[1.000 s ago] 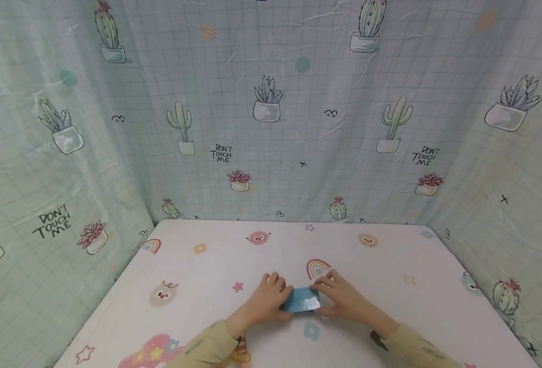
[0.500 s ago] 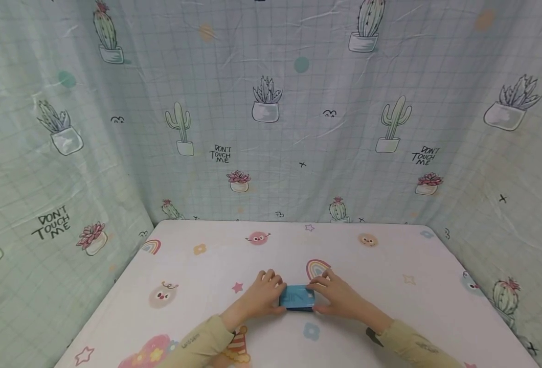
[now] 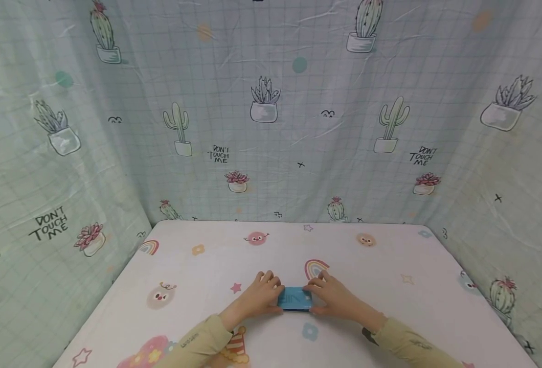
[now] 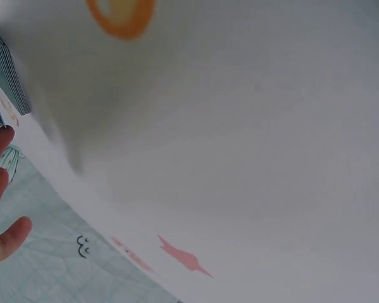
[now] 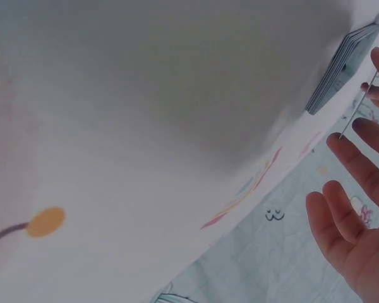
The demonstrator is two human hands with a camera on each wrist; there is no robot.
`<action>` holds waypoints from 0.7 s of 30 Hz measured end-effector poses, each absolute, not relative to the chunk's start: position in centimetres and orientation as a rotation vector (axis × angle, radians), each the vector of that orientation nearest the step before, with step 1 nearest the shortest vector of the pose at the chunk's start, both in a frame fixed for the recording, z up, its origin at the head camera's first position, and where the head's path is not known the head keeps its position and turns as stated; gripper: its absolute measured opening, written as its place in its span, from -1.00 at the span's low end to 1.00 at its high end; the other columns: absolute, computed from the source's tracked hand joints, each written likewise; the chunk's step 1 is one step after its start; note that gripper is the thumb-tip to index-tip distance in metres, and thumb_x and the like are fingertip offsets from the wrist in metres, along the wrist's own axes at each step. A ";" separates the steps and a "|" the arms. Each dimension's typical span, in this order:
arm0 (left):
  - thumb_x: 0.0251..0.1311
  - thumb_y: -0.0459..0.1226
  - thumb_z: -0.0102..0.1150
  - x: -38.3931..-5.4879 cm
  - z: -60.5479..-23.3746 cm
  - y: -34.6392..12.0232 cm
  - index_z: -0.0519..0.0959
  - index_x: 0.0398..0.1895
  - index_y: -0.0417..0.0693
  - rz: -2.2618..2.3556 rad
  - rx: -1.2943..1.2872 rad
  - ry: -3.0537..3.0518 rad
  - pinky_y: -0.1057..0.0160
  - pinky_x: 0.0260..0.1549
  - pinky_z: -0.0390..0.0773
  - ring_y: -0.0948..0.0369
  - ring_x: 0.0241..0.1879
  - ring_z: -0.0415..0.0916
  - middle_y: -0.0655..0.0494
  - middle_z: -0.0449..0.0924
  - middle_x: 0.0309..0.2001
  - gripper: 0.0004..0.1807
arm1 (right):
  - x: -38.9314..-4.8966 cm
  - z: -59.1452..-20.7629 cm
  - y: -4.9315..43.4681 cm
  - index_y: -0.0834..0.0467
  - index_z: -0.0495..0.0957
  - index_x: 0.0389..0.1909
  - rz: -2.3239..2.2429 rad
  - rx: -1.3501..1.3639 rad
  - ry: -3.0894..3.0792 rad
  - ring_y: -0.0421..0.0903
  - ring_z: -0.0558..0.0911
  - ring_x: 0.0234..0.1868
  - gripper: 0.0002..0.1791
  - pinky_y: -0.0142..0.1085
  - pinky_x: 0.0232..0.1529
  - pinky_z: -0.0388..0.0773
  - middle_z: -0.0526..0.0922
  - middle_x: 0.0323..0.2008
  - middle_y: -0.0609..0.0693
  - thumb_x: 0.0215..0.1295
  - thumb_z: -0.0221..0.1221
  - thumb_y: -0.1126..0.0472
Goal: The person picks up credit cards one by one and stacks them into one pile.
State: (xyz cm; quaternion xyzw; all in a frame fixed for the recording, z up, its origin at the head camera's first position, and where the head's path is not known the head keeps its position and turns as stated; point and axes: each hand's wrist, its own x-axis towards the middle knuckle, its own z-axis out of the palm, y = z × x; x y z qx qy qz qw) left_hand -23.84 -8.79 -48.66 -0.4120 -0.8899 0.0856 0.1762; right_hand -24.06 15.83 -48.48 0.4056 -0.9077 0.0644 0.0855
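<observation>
A thin light-blue card (image 3: 295, 297) with faint lettering lies level between both hands near the middle of the table. My left hand (image 3: 258, 296) pinches its left end, and my right hand (image 3: 335, 297) pinches its right end. Seen edge-on in the right wrist view, the card (image 5: 359, 107) is above and apart from a stack of thin cards (image 5: 338, 72) on the table. That stack (image 4: 9, 72) also shows at the edge of the left wrist view, beside some left-hand fingers (image 4: 0, 189). From the head, the held card mostly hides the stack.
The white table (image 3: 197, 286) carries printed rainbows, stars and faces. A small dark shape (image 3: 368, 336) shows partly under the right sleeve (image 3: 404, 340); its kind is unclear. A cactus-print curtain (image 3: 298, 138) encloses the back and both sides.
The card was tilted and glossy a second ago; now it is flatter and further left over the stack. Both hands have shifted slightly left with it.
</observation>
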 end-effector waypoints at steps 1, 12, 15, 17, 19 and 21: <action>-0.11 0.22 0.13 -23.8 -48.6 -8.8 0.50 -0.18 0.05 0.241 -1.166 -2.528 0.22 -0.18 0.27 0.23 -0.20 0.24 0.19 0.46 -0.22 -0.46 | -24.1 -48.5 15.8 0.02 0.45 0.01 0.190 1.208 -2.716 -0.14 0.35 -0.13 -0.45 -0.23 -0.17 0.39 0.51 -0.11 -0.12 -0.01 0.22 -0.12; -0.08 0.20 0.12 -23.7 -48.7 -8.7 0.50 -0.15 0.05 0.241 -1.167 -2.556 0.23 -0.19 0.27 0.23 -0.19 0.24 0.20 0.46 -0.21 -0.47 | -24.3 -49.1 15.8 -0.01 0.46 0.00 0.168 1.219 -2.717 -0.17 0.33 -0.16 -0.47 -0.28 -0.21 0.38 0.50 -0.14 -0.15 -0.01 0.21 -0.14; -0.09 0.20 0.13 -23.8 -49.0 -8.8 0.50 -0.16 0.05 0.230 -1.174 -2.530 0.24 -0.21 0.27 0.23 -0.20 0.24 0.20 0.46 -0.22 -0.46 | -24.3 -49.2 15.8 -0.01 0.47 -0.01 0.169 1.227 -2.710 -0.20 0.30 -0.19 -0.48 -0.34 -0.24 0.36 0.50 -0.16 -0.16 -0.02 0.21 -0.13; -0.10 0.20 0.13 -23.8 -49.1 -8.9 0.50 -0.16 0.05 0.220 -1.178 -2.523 0.24 -0.21 0.28 0.23 -0.21 0.24 0.20 0.46 -0.22 -0.46 | -24.4 -49.3 15.8 -0.01 0.47 -0.01 0.165 1.232 -2.701 -0.21 0.29 -0.20 -0.48 -0.37 -0.26 0.35 0.50 -0.16 -0.17 -0.02 0.21 -0.13; -0.09 0.20 0.13 -23.8 -49.2 -8.9 0.50 -0.16 0.05 0.219 -1.182 -2.529 0.24 -0.21 0.28 0.23 -0.20 0.24 0.20 0.46 -0.22 -0.46 | -24.4 -49.4 15.8 -0.01 0.48 -0.02 0.161 1.237 -2.692 -0.22 0.29 -0.21 -0.48 -0.38 -0.27 0.35 0.51 -0.17 -0.17 -0.02 0.21 -0.13; -0.09 0.19 0.14 -23.8 -49.3 -8.9 0.51 -0.15 0.05 0.216 -1.186 -2.539 0.24 -0.21 0.28 0.24 -0.20 0.24 0.20 0.47 -0.21 -0.47 | -24.3 -49.5 15.7 -0.01 0.48 -0.02 0.157 1.241 -2.693 -0.22 0.28 -0.21 -0.49 -0.39 -0.28 0.34 0.51 -0.17 -0.17 -0.01 0.21 -0.13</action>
